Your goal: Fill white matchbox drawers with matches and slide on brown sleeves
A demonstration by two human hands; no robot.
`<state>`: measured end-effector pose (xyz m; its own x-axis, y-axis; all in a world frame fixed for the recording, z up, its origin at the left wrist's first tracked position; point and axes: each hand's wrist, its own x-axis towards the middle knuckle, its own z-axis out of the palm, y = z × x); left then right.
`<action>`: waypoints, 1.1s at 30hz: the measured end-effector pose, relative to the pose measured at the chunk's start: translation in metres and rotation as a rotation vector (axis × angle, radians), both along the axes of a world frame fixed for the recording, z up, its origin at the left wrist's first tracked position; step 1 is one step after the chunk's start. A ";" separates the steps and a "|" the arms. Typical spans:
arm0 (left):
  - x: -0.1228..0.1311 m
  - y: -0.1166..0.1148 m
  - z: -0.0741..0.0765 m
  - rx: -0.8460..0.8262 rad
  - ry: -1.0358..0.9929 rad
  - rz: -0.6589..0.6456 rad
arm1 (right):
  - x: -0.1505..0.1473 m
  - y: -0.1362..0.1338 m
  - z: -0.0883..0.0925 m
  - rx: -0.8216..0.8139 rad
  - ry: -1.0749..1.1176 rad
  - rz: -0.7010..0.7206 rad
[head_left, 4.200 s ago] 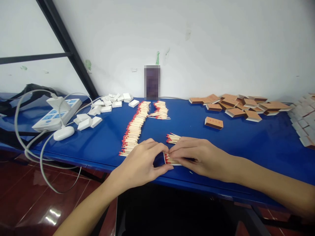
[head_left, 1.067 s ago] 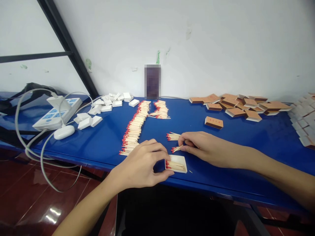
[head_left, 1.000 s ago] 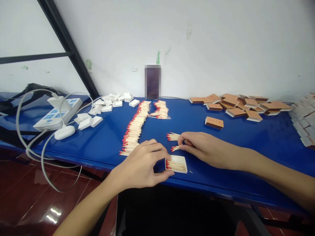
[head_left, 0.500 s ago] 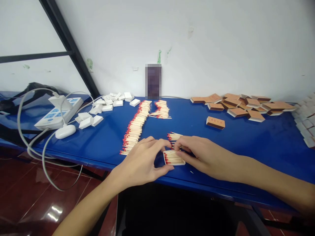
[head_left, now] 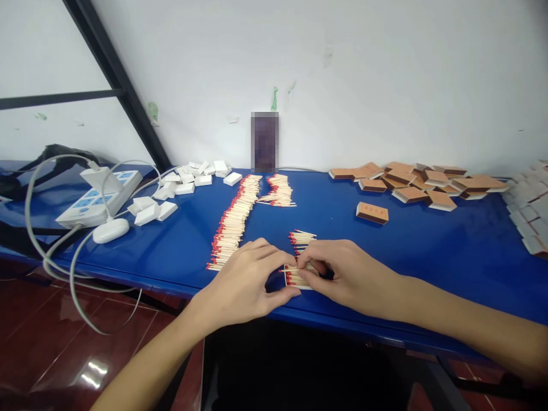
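At the front of the blue table lies a small white matchbox tray [head_left: 296, 286] with several red-headed matches in it. My left hand [head_left: 252, 279] curves round the tray's left end, thumb at the near side and fingers at the far side. My right hand [head_left: 342, 274] pinches a match [head_left: 288, 270] over the tray; the match lies crosswise, its red head to the left. The right hand hides the tray's right end. Just behind the hands is a small pile of loose matches [head_left: 303, 236].
A long row of matches [head_left: 233, 225] and a smaller heap [head_left: 280, 191] lie farther back. White trays [head_left: 185, 188] sit back left, brown matchbox sleeves [head_left: 409, 194] back right, one sleeve [head_left: 372, 213] nearer. A power strip [head_left: 85, 205] with cables stands left; a pixelated dark object [head_left: 264, 142] leans on the wall.
My right hand has shifted slightly left over the tray, and a match now shows between its fingertips. My left hand stays at the tray. The view has shifted slightly.
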<state>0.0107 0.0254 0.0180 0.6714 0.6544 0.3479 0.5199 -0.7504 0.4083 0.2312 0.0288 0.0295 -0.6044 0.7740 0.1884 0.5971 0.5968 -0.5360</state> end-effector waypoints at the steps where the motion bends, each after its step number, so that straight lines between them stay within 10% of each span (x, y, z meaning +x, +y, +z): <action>1: 0.000 0.000 0.000 0.002 0.001 0.006 | 0.001 0.000 0.000 0.018 0.002 0.003; 18: -0.001 0.002 -0.001 0.023 0.060 -0.018 | 0.020 0.016 0.002 0.254 -0.062 -0.036; 33: -0.001 0.001 -0.002 0.021 0.065 -0.043 | 0.022 0.023 0.002 0.107 -0.167 -0.046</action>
<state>0.0098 0.0260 0.0165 0.7201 0.6177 0.3161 0.5120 -0.7804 0.3589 0.2528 0.0522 0.0319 -0.5984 0.7826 0.1715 0.7005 0.6150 -0.3621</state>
